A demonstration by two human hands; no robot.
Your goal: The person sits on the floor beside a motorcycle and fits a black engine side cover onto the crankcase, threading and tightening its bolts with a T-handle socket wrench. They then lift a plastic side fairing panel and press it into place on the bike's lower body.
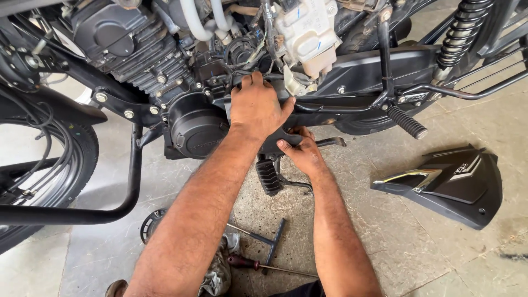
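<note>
Both hands, left and right, grip closed on black cover (motorcycle engine beside).

A single view is given, taken from a head-worn camera, aimed downward and forward at close range. The lower side of a motorcycle fills the upper frame; the stone floor is seen below. Both forearms are seen entering from the bottom edge. The wearer is probably crouched low.
</note>
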